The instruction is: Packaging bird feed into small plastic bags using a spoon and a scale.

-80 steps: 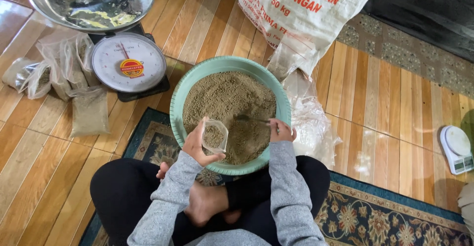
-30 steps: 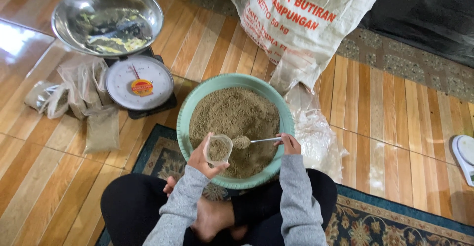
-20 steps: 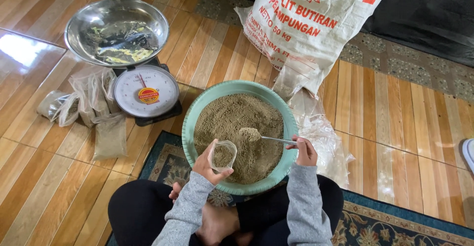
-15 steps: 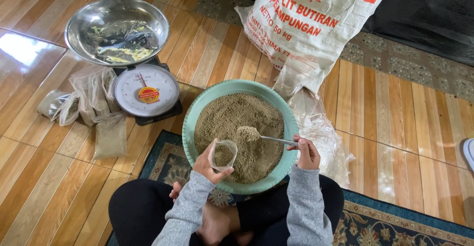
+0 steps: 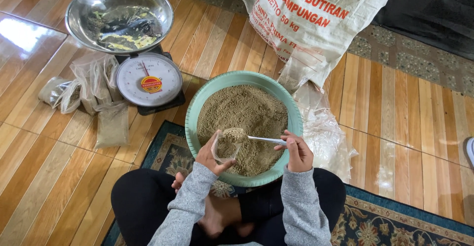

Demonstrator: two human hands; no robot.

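I sit cross-legged over a green basin point(image 5: 195, 106) full of brown granular feed point(image 5: 247, 112). My left hand point(image 5: 210, 156) holds a small clear plastic bag point(image 5: 223, 149) open above the near side of the basin. My right hand point(image 5: 298, 153) grips a metal spoon point(image 5: 264, 139) by its handle. The spoon's bowl, heaped with feed, is at the bag's mouth.
A kitchen scale point(image 5: 148, 80) with a steel bowl point(image 5: 119, 15) stands at the far left. Filled small bags point(image 5: 91, 95) lie left of it on the wooden floor. A large white feed sack point(image 5: 316, 21) and crumpled clear plastic point(image 5: 326, 137) sit right of the basin. A patterned rug point(image 5: 395, 221) lies under me.
The spoon, loaded with feed, has moved left from the middle of the basin to the mouth of the bag. The left hand has kept the bag in about the same place.
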